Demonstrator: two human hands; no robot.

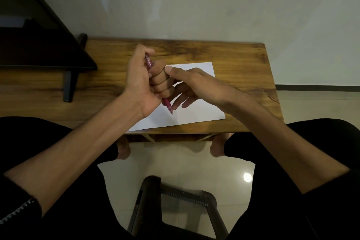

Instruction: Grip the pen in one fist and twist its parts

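Observation:
My left hand grips a pink pen in a fist, with the pen's tip pointing down at a white sheet of paper. The pen's top end shows above the fist, near the thumb. My right hand hovers over the paper just right of the fist. Its thumb touches the left hand's curled fingers, and its other fingers hang relaxed above the sheet, holding nothing. The paper lies on a small wooden table.
A dark shelf or stand with a black leg stands at the table's left end. A pale wall rises behind. Below the table's near edge are my knees in black trousers, bare feet, a glossy tiled floor and a dark stool.

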